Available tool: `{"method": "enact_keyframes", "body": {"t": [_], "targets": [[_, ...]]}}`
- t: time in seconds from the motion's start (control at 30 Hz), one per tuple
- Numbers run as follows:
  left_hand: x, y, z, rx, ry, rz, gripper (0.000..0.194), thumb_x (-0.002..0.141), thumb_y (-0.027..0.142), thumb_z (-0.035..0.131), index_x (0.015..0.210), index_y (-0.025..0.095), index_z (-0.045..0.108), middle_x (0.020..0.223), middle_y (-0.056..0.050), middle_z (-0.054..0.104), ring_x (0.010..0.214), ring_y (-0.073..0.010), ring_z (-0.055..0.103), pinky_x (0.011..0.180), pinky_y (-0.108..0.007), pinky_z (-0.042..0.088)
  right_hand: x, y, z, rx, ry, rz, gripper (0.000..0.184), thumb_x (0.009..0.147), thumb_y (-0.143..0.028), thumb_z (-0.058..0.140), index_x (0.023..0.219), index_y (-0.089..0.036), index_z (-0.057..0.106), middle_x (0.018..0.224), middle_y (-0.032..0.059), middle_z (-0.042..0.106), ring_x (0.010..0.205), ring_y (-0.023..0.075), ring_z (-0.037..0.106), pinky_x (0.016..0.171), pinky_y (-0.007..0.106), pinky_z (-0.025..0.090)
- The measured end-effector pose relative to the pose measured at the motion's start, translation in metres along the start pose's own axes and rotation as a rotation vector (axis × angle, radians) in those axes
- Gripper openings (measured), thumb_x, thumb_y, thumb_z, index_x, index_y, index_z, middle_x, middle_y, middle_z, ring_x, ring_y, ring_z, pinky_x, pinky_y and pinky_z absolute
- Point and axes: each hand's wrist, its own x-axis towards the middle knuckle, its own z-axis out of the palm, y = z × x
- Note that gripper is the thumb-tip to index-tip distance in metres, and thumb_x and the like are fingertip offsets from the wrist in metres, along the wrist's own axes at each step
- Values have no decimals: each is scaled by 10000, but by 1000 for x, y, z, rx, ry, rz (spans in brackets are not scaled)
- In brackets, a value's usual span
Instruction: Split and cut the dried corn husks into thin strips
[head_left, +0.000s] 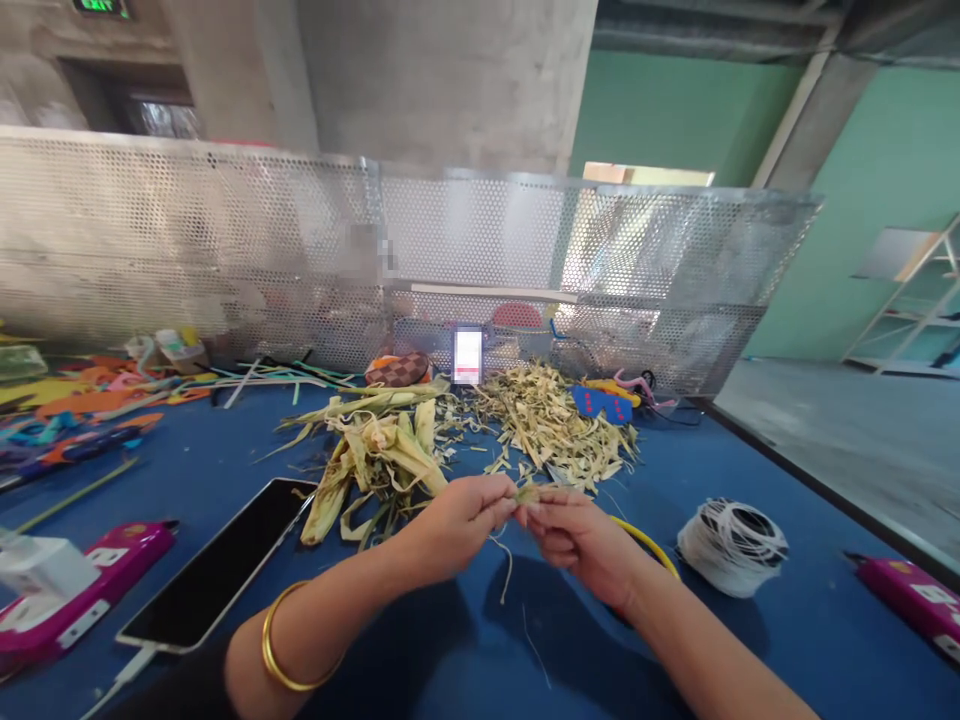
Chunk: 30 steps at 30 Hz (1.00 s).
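Close together over the blue tabletop [420,650], my two hands meet fingertip to fingertip. My left hand [469,515] is closed in a pinch on one end of a small piece of corn husk [528,494]. The fingers of my right hand [574,535] are curled and pinch the same piece from the other side. Below them a thin pale string [508,578] hangs or lies; its upper end is hidden by the fingers. Just beyond my left hand lies a heap of whole corn husks [397,440], and past my right hand a pile of shredded husk [555,425].
A spool of white string [731,550] stands right, near a purple power strip [911,600]. At left lie a black phone [217,570] on a cable and another purple power strip [90,585] with a white charger. A perforated metal screen [480,230] closes off the back.
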Motion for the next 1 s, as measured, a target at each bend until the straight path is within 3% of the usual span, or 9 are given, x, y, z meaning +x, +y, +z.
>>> {"method": "enact_keyframes", "body": {"t": [0.17, 0.27, 0.37, 0.47, 0.57, 0.67, 0.83, 0.93, 1.0], "targets": [[2, -5, 2, 177, 220, -72, 210, 844, 216, 408, 701, 177, 557, 574, 41, 460, 588, -112, 436, 597, -209, 325, 2, 16, 13, -98, 171, -55, 304, 658, -404, 691, 660, -184, 482, 522, -87, 349, 410, 37, 161, 398, 207, 104], [2, -7, 2, 242, 265, -124, 193, 825, 201, 435, 684, 182, 564, 572, 35, 512, 591, -116, 479, 593, -207, 337, -4, 21, 22, -595, 291, -379, 227, 797, -338, 546, 641, -191, 470, 546, -48, 388, 499, 91, 333, 474, 223, 252], [2, -9, 4, 309, 263, -147, 126, 792, 183, 481, 731, 184, 590, 597, 30, 562, 611, -123, 520, 598, -207, 350, -14, 16, 25, -1158, 283, -714, 186, 870, -208, 423, 712, -184, 518, 692, 11, 494, 612, 127, 423, 560, 257, 284], [-1, -10, 6, 408, 160, -99, 132, 774, 157, 491, 726, 181, 612, 640, 12, 607, 643, -131, 549, 608, -210, 359, -20, 4, 20, -1406, 236, -789, 221, 900, -188, 376, 758, -177, 546, 718, 27, 503, 605, 134, 425, 547, 267, 264], [-5, -6, 8, 393, -46, 7, 150, 739, 104, 502, 704, 178, 627, 652, 7, 629, 645, -120, 562, 608, -195, 369, -18, -8, 9, -1281, 131, -671, 199, 877, -193, 421, 714, -181, 535, 706, 17, 521, 643, 132, 455, 574, 246, 305], [-6, 1, 6, 210, -203, 45, 142, 753, 119, 503, 713, 169, 630, 596, 23, 600, 562, -91, 542, 579, -172, 385, -9, -13, -5, -920, 54, -402, 199, 808, -287, 532, 641, -179, 516, 613, -20, 484, 584, 111, 418, 544, 229, 309], [-1, 1, 2, 41, 43, -51, 148, 804, 212, 487, 717, 164, 596, 559, 41, 562, 504, -83, 528, 548, -177, 402, 4, 0, -12, -329, 81, -77, 295, 692, -442, 650, 665, -183, 513, 484, -93, 313, 423, 55, 182, 415, 216, 138], [2, -5, 2, 103, 207, -59, 153, 815, 228, 487, 711, 173, 585, 550, 47, 563, 514, -87, 528, 562, -187, 395, 5, 13, 0, -299, 120, -124, 263, 729, -424, 605, 670, -191, 501, 472, -98, 264, 410, 60, 170, 405, 218, 139], [3, -9, 3, 187, 294, -80, 148, 815, 228, 497, 711, 180, 589, 565, 43, 579, 533, -93, 534, 568, -194, 385, 2, 20, 11, -455, 213, -274, 241, 783, -381, 541, 646, -197, 468, 499, -74, 310, 441, 80, 261, 427, 221, 212]]}}
